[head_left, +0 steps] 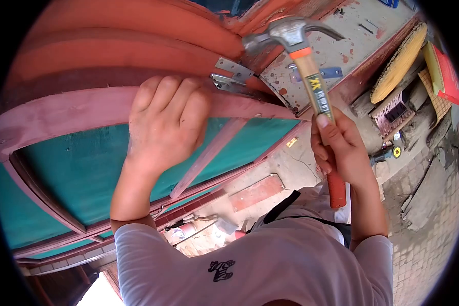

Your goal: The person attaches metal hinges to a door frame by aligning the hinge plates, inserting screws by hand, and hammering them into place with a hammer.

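Observation:
My right hand point(341, 145) grips a claw hammer point(308, 76) by its wooden and red handle, raised with the metal head up. My left hand point(166, 120) is closed over the top edge of a pink wooden frame point(86, 104) with green panels point(81, 168); its fingertips are hidden. Just right of that hand, a metal hinge point(232, 84) lies along the frame's edge, near a plate with holes point(234, 66) against the red wood. Behind the hammer, another metal fitting point(319, 73) rests on the paint-spotted sill point(290, 92).
Loose nails point(367, 26) lie on the sill. At right are a yellow oval board point(400, 64), a red box point(446, 74), a pink basket point(394, 115) and a power tool point(387, 154). A red board point(257, 192) and tools lie on the ground below.

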